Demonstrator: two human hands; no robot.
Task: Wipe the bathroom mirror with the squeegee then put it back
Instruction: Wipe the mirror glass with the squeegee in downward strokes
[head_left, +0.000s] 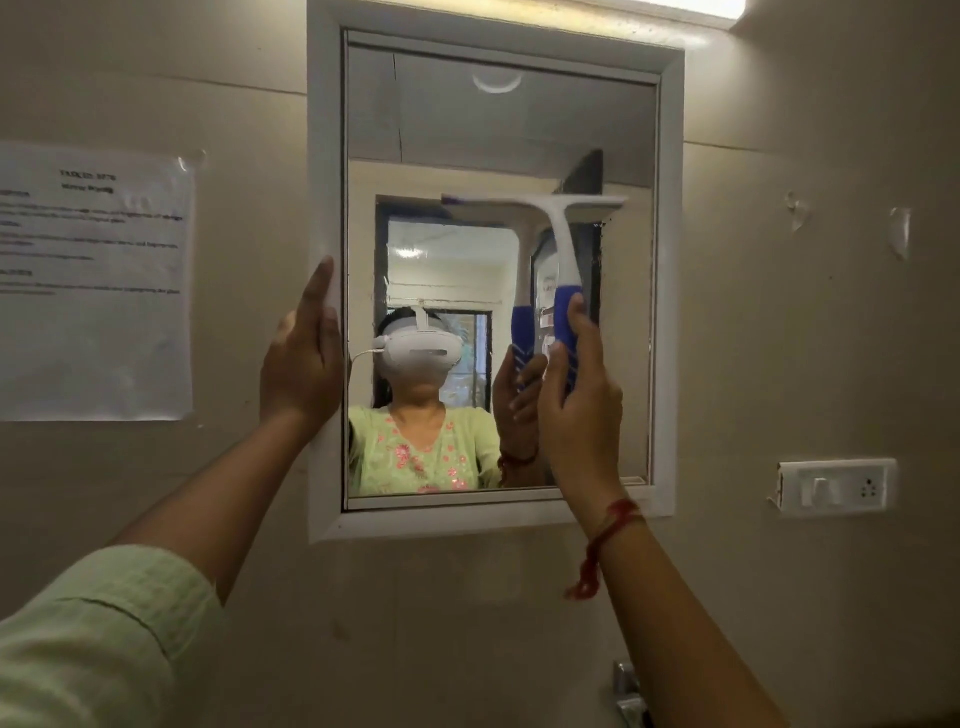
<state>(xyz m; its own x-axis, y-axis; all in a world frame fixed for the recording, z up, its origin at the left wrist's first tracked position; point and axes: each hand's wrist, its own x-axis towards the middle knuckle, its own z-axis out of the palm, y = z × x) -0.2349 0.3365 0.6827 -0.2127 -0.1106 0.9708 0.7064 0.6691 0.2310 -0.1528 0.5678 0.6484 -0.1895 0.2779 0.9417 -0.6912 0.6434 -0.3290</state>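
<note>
A white-framed bathroom mirror (670, 291) hangs on the beige wall straight ahead. My right hand (579, 395) is shut on the blue grip of a white squeegee (563, 244). Its blade lies flat and level against the glass, about a third of the way down, on the right half. My left hand (304, 353) presses flat on the mirror's left frame edge, fingers pointing up, holding nothing. The glass reflects a person in a headset and the squeegee itself.
A printed paper sheet (93, 280) is taped to the wall left of the mirror. A white switch and socket plate (836, 486) sits at the lower right. A metal tap (631, 693) shows at the bottom edge. A light strip (696, 8) glows above.
</note>
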